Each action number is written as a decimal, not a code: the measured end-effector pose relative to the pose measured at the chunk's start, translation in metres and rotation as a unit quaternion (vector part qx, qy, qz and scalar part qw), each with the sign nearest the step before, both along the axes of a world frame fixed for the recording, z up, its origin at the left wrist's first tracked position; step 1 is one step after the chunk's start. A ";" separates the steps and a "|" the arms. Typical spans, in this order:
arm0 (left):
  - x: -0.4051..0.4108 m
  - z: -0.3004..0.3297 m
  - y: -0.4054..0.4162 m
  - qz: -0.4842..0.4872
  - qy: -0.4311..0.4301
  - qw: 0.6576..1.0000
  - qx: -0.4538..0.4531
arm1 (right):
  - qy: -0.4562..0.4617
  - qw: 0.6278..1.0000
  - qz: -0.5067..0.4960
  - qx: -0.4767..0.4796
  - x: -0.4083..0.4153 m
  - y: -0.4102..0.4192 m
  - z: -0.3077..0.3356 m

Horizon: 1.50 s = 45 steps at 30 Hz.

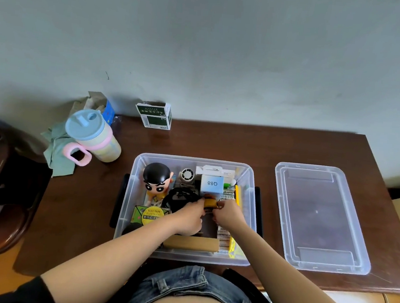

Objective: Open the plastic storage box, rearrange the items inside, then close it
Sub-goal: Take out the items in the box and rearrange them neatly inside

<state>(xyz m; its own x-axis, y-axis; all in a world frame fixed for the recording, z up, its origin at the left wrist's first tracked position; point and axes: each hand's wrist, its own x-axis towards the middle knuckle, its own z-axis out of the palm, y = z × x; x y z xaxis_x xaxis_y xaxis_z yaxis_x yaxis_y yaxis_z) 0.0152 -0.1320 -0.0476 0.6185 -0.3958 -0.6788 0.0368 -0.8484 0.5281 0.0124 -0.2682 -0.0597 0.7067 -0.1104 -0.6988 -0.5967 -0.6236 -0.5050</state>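
Note:
The clear plastic storage box [128,188] stands open on the brown table, its clear lid [321,217] lying flat to the right. Inside are a cartoon figure [156,179], a yellow electrical tape roll [152,216], a black coiled cable [179,196], a white box marked Q88 [212,183] and a brown cardboard box [191,243]. My left hand [189,219] and my right hand [228,213] are both inside the box. Together they pinch a small yellow-orange item [210,203] between them at the box's middle.
A pastel cup with a pink handle [93,138] stands left of the box on a green cloth [57,153]. A green-and-white carton [154,114] sits against the wall. A dark wooden chair [0,182] is at the far left.

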 end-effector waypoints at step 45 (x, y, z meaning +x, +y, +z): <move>0.040 0.022 0.033 -0.170 -0.246 0.948 0.104 | -0.228 0.861 0.383 -0.244 -0.006 0.006 -0.003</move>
